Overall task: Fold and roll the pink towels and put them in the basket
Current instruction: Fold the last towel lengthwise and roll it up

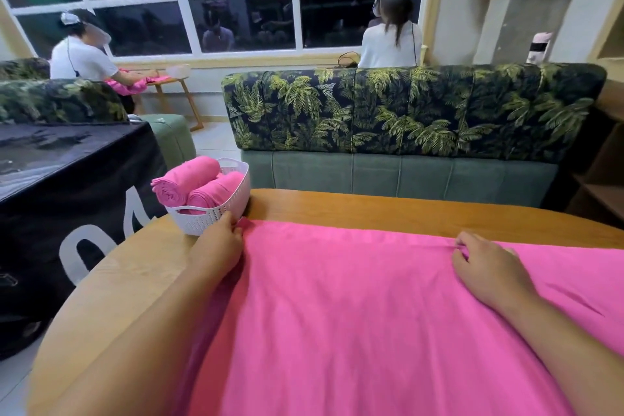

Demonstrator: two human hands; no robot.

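done: two rolled pink towels [199, 184] in white plastic lattice basket [216, 213] at wooden worktop [371, 209] far-left edge | left: flat pink cloth towel [354, 314] spread across worktop, unfolded | left hand [221, 243] grip pinches far-left corner | right hand [486, 267] grip pinches far edge

Both arms are bare and stretched forward, backs of the hands upward. The left forearm [135, 348] comes in from the 7 o'clock corner and runs toward 1 o'clock, broad and close to the camera. The left hand [219, 245] sits at about 8 o'clock, its fingers [233, 224] curled, pinching the far corner of the pink towel [354, 314]. The right forearm [574, 355] enters from 4 o'clock and points toward 10 o'clock. The right hand [489, 272] lies at about 4 o'clock, fingertips [467, 240] bent under and nipping the towel's far edge. The hands are well apart.
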